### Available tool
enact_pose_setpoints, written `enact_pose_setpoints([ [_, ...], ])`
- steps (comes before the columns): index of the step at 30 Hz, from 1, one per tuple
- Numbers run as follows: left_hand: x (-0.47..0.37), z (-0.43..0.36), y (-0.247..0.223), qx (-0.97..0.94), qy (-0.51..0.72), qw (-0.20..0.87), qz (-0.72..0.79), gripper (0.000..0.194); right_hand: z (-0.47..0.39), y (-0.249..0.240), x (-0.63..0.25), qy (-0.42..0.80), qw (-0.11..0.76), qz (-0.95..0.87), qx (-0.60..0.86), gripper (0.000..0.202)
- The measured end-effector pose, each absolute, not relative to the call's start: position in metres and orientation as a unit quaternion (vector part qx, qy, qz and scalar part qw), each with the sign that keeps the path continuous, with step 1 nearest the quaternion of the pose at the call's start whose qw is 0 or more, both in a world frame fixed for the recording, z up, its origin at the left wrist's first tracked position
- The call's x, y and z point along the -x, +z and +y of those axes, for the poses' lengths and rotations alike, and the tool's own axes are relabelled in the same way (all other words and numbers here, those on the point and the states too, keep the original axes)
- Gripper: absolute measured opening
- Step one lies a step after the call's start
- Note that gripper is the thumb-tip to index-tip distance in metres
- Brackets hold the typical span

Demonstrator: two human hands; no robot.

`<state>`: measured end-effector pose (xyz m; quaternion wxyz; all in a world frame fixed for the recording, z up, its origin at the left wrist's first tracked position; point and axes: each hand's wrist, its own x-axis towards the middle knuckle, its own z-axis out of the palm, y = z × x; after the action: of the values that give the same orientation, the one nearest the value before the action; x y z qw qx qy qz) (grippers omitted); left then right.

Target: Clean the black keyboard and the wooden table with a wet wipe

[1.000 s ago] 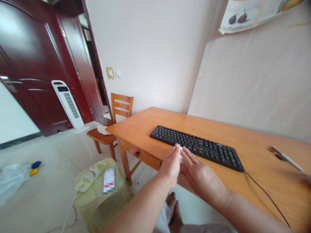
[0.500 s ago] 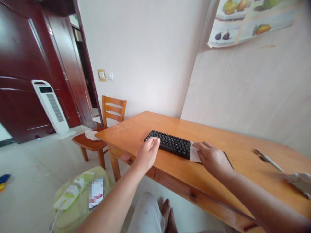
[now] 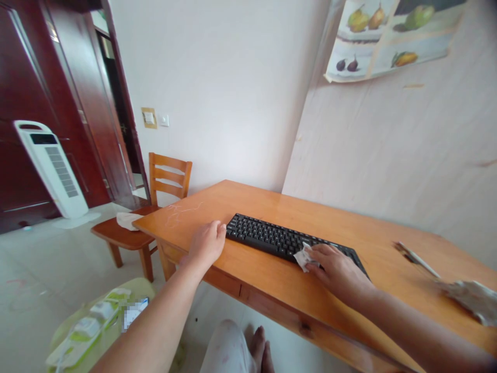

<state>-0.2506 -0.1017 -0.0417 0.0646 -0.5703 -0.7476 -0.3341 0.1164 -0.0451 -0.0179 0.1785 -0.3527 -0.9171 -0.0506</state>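
Black keyboard [image 3: 279, 239] lying on wooden table [image 3: 368, 243], w/ long side roughly along front edge. Right end hidden under right hand [image 3: 337, 265]; cable not visible. Small white crumpled wipe [image 3: 305, 257] pinched in right-hand fingers, pressed on keys nr front edge; much of wipe covered by fingers, material hard to tell. Right hand palm down, fingers curled closed on wipe, forearm coming in from lower right. Left hand [image 3: 205, 244] resting on table, fingertips touching keyboard's left end, fingers loosely bent, holding nothing; forearm entering from bottom left. Far right of table: pen-like item [image 3: 417, 256] and crumpled cloth [image 3: 471, 296], blurred, cloth partly cut off. Wooden chair [image 3: 155, 207] beyond table's left end.
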Motion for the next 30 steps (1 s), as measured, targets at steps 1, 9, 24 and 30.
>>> enact_pose_setpoints([
  [1, 0.251, -0.102, -0.043, 0.569, -0.330, 0.065, -0.751, 0.036, -0.044, -0.016, -0.117, -0.044, 0.172, -0.921, 0.347, 0.029],
  [9, 0.248, -0.103, -0.047, 0.567, -0.309, 0.075, -0.759, 0.034, -0.038, -0.004, -0.096, -0.052, 0.142, -0.924, 0.352, 0.024],
  [24, 0.244, -0.107, -0.045, 0.584, -0.320, 0.040, -0.745, 0.040, -0.033, 0.005, 0.042, -0.053, 0.118, -0.943, 0.306, 0.019],
  [30, 0.243, -0.108, -0.044, 0.576, -0.300, 0.044, -0.759, 0.041, -0.029, 0.002, 0.085, -0.054, 0.127, -0.952, 0.274, 0.021],
])
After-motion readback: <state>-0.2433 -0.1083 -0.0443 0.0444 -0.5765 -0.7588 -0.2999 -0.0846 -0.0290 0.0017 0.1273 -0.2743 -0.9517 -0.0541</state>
